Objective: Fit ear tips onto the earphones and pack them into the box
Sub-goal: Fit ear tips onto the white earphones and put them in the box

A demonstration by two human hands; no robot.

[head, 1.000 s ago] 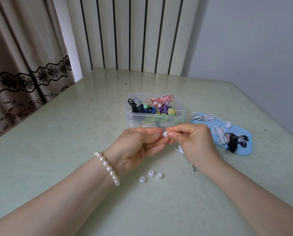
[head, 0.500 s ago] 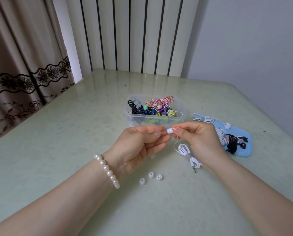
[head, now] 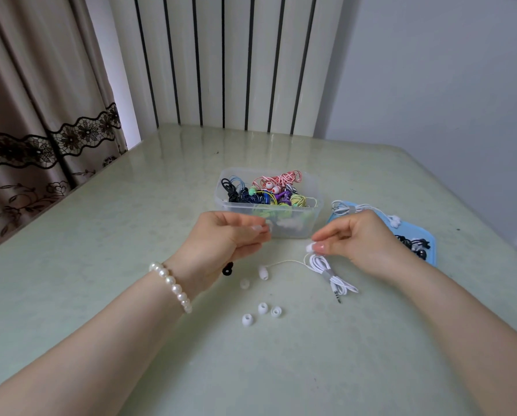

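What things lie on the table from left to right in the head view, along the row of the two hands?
pearl bracelet → left hand → white earbud → coiled white cable → right hand → blue tray

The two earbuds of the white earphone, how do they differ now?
One earbud is pinched at the fingertips of the right hand; the other earbud lies free on the table. The held one is mostly hidden, the lying one fully visible. Both are white and join the same bundled cable.

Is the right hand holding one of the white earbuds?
Yes, the right hand pinches a white earbud above the coiled cable.
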